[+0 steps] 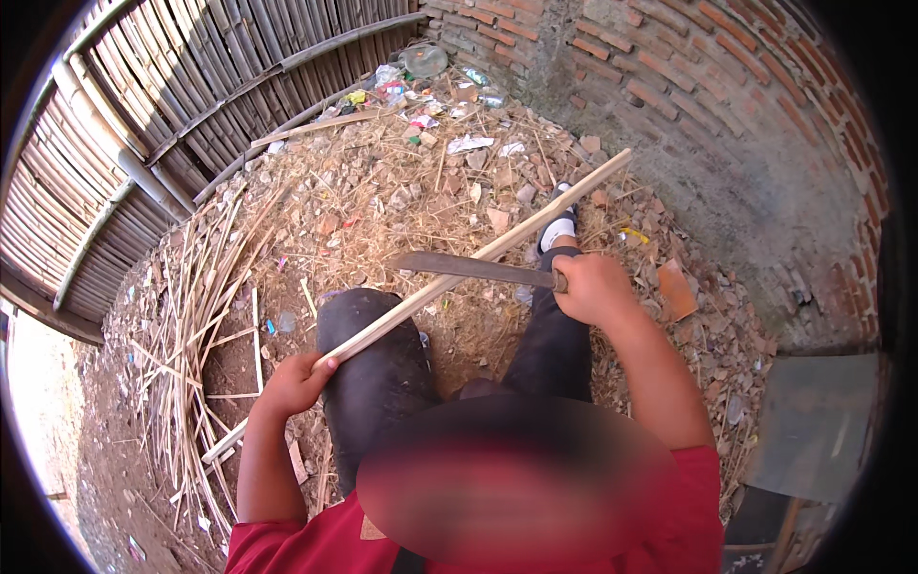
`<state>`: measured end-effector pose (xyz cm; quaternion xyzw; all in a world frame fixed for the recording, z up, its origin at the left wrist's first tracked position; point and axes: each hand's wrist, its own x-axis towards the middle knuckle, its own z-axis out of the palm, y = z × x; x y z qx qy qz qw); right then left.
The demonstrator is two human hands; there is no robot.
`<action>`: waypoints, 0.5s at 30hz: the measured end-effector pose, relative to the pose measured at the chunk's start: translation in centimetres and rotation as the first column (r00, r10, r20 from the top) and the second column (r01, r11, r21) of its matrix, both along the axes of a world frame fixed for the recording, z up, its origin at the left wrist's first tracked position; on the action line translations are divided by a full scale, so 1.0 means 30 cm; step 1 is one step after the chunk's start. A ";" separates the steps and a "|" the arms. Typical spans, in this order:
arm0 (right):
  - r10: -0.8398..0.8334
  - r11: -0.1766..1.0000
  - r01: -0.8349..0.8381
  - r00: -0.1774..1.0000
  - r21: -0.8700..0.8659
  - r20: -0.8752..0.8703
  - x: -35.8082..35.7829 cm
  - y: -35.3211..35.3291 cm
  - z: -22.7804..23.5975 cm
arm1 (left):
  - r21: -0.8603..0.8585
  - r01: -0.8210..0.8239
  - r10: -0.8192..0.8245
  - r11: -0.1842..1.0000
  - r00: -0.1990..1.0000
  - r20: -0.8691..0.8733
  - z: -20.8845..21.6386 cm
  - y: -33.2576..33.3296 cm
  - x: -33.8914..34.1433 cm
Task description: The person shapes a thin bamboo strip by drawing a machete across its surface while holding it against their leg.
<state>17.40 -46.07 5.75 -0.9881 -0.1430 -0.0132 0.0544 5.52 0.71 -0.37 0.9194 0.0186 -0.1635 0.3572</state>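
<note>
A long pale bamboo strip (421, 298) runs slantwise across my lap, from low on the left up to the far right. My left hand (294, 386) is closed round it near its lower end, beside my left knee. In my right hand (595, 290) is the handle of a machete (478, 268); its broad, dark blade points left and crosses the strip around the middle. Whether the edge touches the strip or lies just over it, I cannot tell. My fingers hide most of the handle.
Thin split bamboo strips (186, 354) lie heaped on the ground at the left. A bamboo fence (220, 77) stands far left, a brick wall (708, 115) right. Rubble and litter (421, 120) cover the ground ahead. A grey panel (813, 421) is at lower right.
</note>
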 end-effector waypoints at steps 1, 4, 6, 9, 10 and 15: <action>0.028 0.999 -0.029 0.999 -0.040 -0.030 -0.004 0.020 0.028 | 0.023 0.002 -0.002 1.000 1.000 -0.006 -0.005 0.008 -0.001; -0.066 0.998 0.066 0.998 0.017 -0.014 0.051 -0.048 0.020 | 0.056 0.017 -0.016 0.998 1.000 -0.014 -0.015 0.011 0.008; -0.258 0.960 0.257 0.966 0.112 -0.005 0.092 -0.099 0.002 | 0.053 0.004 -0.004 0.999 1.000 -0.008 -0.003 -0.002 0.007; -0.221 0.968 0.220 0.975 0.122 -0.007 0.074 -0.081 -0.015 | 0.065 0.014 -0.014 0.998 1.000 -0.007 -0.020 0.009 0.014; -0.184 0.975 0.186 0.983 0.123 -0.025 0.056 -0.054 -0.023 | 0.037 0.004 -0.004 0.999 1.000 -0.015 -0.023 0.015 0.014; -0.022 0.998 0.025 0.999 0.049 -0.047 0.031 -0.005 -0.061 | 0.012 0.047 -0.046 0.999 0.998 -0.034 -0.048 0.047 0.019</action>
